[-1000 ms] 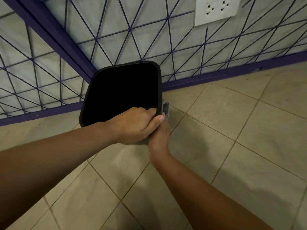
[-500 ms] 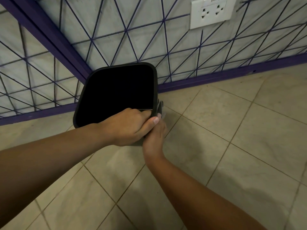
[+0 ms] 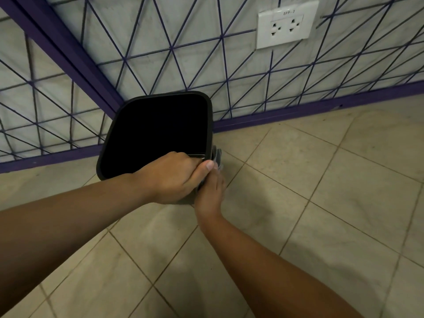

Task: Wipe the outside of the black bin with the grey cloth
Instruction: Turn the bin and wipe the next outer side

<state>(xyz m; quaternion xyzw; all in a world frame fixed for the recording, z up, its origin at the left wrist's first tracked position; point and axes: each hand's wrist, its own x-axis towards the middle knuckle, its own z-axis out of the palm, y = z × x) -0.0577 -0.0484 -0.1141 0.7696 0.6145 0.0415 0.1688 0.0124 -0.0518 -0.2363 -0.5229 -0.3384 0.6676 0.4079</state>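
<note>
A wall (image 3: pixel 160 42) of pale panels crossed by thin purple lines in a triangular pattern fills the left and top of the view, meeting a second wall at a thick purple corner post and edged below by a purple skirting band (image 3: pixel 298 113). In that corner, on a floor (image 3: pixel 321 203) of beige square tiles with dark grout, stands the black bin (image 3: pixel 158 104), a smooth container with a rounded-square mouth and a thin rim; its inside is uniformly dark and nothing can be made out in it. The left hand (image 3: pixel 169 177) reaches in from the lower left and grips the bin's near rim at its right corner, fingers curled over the edge and thumb pressed along the outer face. Just right of it and lower, the right hand (image 3: pixel 210 193) lies against the bin's outer right side, its fingers hidden behind the left thumb, so their grip cannot be told. A sliver of the grey cloth (image 3: pixel 217 156) shows above that hand, touching the bin's outer wall. Farther right, a white double socket (image 3: pixel 286 25) is set in the wall.
</note>
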